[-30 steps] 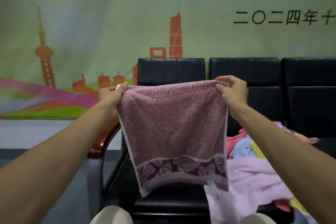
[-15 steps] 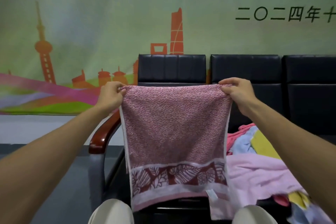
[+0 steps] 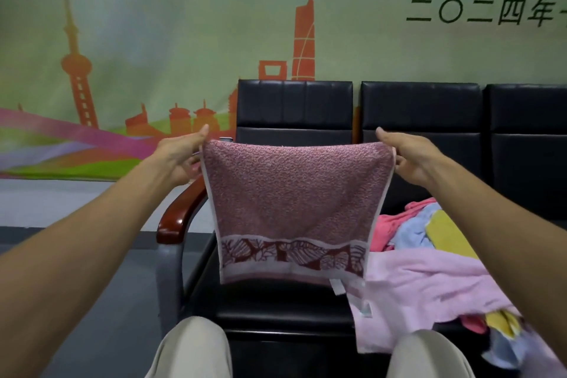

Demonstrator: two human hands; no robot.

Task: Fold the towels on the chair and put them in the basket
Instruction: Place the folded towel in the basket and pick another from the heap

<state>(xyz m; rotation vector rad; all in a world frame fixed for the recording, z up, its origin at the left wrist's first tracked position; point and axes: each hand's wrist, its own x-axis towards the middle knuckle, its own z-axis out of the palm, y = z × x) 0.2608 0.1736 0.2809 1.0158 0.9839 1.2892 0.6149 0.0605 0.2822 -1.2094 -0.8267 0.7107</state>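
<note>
A dusty-pink towel with a dark leaf-pattern border hangs doubled in the air over the black chair seat. My left hand pinches its top left corner. At the top right corner, my right hand pinches the other end. The towel is stretched flat between them. A heap of unfolded towels in pink, light blue and yellow lies on the seat to the right. No basket is in view.
A row of black padded chairs stands against a printed wall banner. The left chair has a brown wooden armrest. My knees show at the bottom edge. Grey floor lies to the left.
The towel has dropped a little lower toward the seat. Both hands have turned from closed fists on the top edge to pinching the corners from the sides with fingers more extended.
</note>
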